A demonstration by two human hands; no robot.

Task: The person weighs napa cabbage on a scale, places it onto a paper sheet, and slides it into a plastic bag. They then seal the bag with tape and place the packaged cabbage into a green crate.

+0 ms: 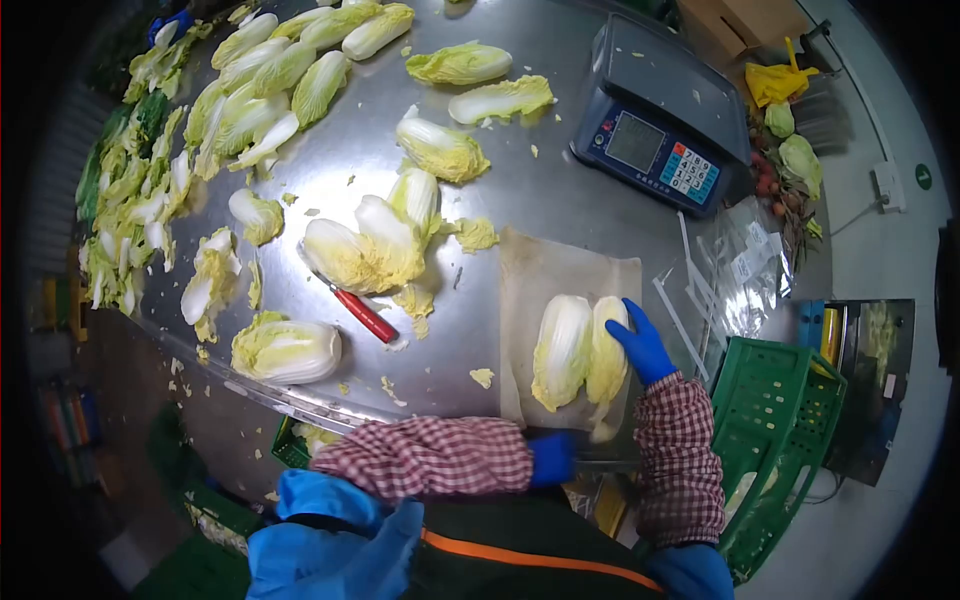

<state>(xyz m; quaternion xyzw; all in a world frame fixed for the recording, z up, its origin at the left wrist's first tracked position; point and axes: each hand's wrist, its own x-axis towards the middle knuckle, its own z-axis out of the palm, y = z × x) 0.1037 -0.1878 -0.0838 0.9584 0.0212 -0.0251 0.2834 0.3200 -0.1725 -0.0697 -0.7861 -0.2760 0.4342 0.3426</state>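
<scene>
Two napa cabbages, the left one [563, 350] and the right one [606, 352], lie side by side on a thin, pale, translucent sheet or bag [520, 270] at the table's front edge. My right hand [645, 345], in a blue glove, grips the upper right side of the right cabbage, thumb over its top. Low in front of my body is my left hand [552, 459], also blue-gloved, just below the sheet's near edge; its fingers are hidden or blurred. Left of the sheet, a red-handled knife [362, 314] rests beside a cluster of napa cabbages [365, 245].
A digital scale [660, 110] stands at the back right, with clear plastic bags [745, 270] nearer me. More cabbages [270, 70] and trimmed leaves [135, 220] cover the far left. Green crates [775, 400] are at the right. One whole cabbage [287, 350] lies by the front edge.
</scene>
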